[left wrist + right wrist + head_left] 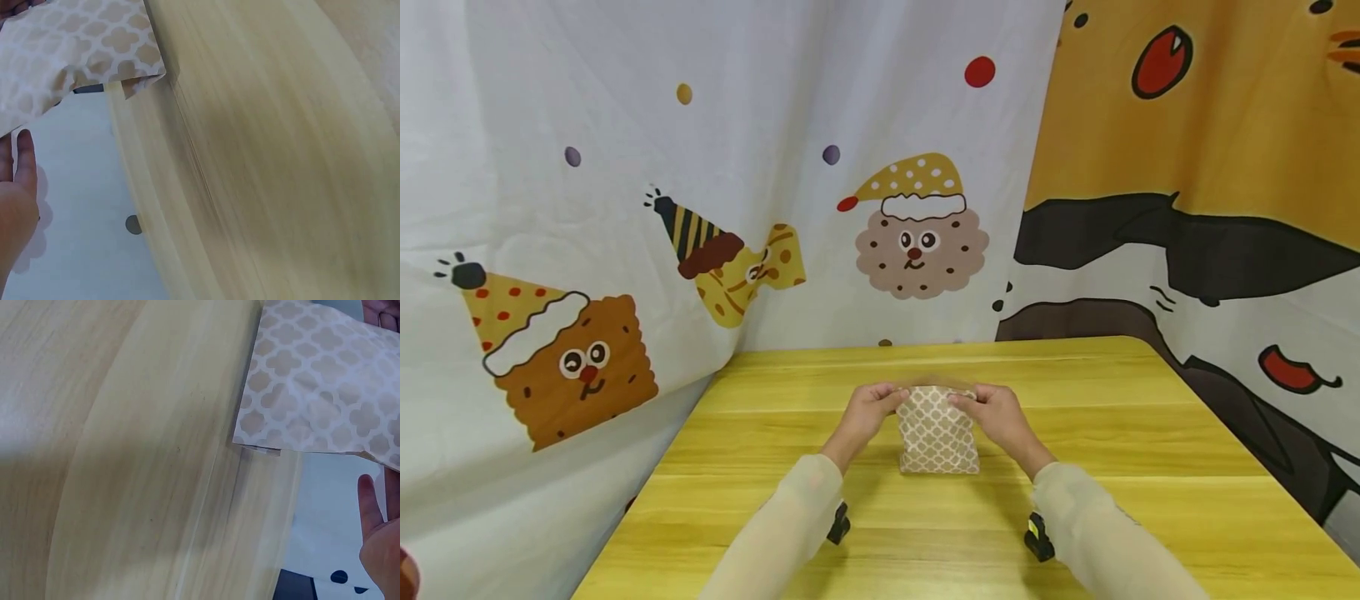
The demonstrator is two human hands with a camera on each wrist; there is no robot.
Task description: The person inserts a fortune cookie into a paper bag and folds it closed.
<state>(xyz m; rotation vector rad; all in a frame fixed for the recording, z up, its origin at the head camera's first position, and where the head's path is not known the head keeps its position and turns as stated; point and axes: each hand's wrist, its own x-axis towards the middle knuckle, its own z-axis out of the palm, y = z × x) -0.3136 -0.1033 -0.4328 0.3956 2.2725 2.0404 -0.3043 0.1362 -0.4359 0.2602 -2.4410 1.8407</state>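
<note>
A bag (938,437) with a pale lattice pattern on tan stands upright between two hands over the middle of the bench (737,517), its printed face toward the person. The left hand (870,410) pinches its upper left corner, thumb in front of the bag; the right hand (998,412) pinches the upper right corner the same way. Along the top edge a brownish blur shows between the hands, too indistinct to make out. In both wrist views a lower corner of the bag is close over the wood, but whether it touches I cannot tell. Pale sleeves (782,533) cover both forearms, with a small black device (1039,537) under each wrist. Behind the bench hangs a white cloth (625,83) printed with dots and cartoon biscuits in party hats.
</note>
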